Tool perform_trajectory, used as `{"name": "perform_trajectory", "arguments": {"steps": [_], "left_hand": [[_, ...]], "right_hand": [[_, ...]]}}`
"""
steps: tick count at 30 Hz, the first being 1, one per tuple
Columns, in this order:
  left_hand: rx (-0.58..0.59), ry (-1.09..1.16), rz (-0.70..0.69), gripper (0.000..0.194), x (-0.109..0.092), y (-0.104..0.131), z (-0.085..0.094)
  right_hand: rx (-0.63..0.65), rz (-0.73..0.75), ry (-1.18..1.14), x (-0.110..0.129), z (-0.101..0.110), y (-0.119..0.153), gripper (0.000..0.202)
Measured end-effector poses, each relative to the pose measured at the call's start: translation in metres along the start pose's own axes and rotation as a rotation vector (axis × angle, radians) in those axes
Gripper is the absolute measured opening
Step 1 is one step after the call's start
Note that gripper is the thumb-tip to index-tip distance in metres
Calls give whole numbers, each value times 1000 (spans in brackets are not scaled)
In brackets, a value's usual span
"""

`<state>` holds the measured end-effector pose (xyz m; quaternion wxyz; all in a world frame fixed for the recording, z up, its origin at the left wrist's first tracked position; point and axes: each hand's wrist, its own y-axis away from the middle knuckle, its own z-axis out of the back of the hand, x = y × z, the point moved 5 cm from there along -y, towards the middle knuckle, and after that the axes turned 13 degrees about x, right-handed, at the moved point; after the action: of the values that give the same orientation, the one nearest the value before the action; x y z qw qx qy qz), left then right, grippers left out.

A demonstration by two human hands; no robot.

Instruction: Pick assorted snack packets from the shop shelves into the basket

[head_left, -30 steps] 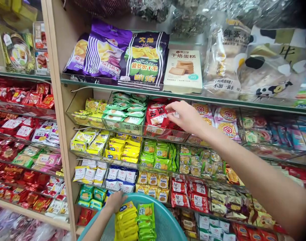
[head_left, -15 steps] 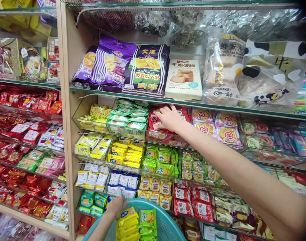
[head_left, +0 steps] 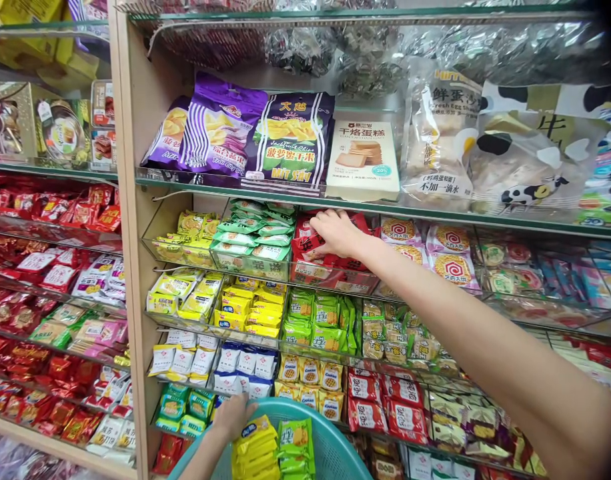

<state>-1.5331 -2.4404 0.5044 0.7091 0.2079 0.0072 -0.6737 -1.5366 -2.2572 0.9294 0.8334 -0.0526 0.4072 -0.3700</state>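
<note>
My left hand (head_left: pixel 231 417) is closed on the rim of a teal plastic basket (head_left: pixel 343 443) at the bottom of the view. Yellow snack packets (head_left: pixel 255 447) and green snack packets (head_left: pixel 295 443) lie in the basket in two stacks. Up in a clear bin under the glass shelf, my right hand (head_left: pixel 337 233) curls its fingers over red snack packets (head_left: pixel 303 243). A red packet beneath the fingers tilts up; the fingertips are partly hidden among the packets. Green-and-white packets (head_left: pixel 258 230) fill the bin to its left, and pink-edged round biscuits (head_left: pixel 453 257) sit to its right.
A glass shelf (head_left: pixel 265 190) with purple chip bags (head_left: pixel 220 130) and a cake box (head_left: pixel 364 157) runs just above my right hand. Clear bins of small packets step down below it. A wooden upright (head_left: pixel 128 267) divides off the left-hand shelves.
My right hand has curled further into the red packets, and they have shifted and tilted under its fingers. My left hand stays at the basket rim. The view has shifted slightly.
</note>
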Motion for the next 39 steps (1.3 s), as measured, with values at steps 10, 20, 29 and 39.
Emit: {"name": "perform_trajectory", "arguments": {"steps": [10,20,29,39], "left_hand": [[4,-4,14,39,1,2,-1],[17,-10,8,40,-2,3,3],[27,-79,38,41,-7,8,6],[52,-86,54,44,-10,7,7]], "right_hand": [[30,54,-7,-1,4,4,25],[-184,147,-237,-10,13,20,19],[-341,134,-289,-3,27,45,21],[-417,157,-362,13,25,58,21]]}}
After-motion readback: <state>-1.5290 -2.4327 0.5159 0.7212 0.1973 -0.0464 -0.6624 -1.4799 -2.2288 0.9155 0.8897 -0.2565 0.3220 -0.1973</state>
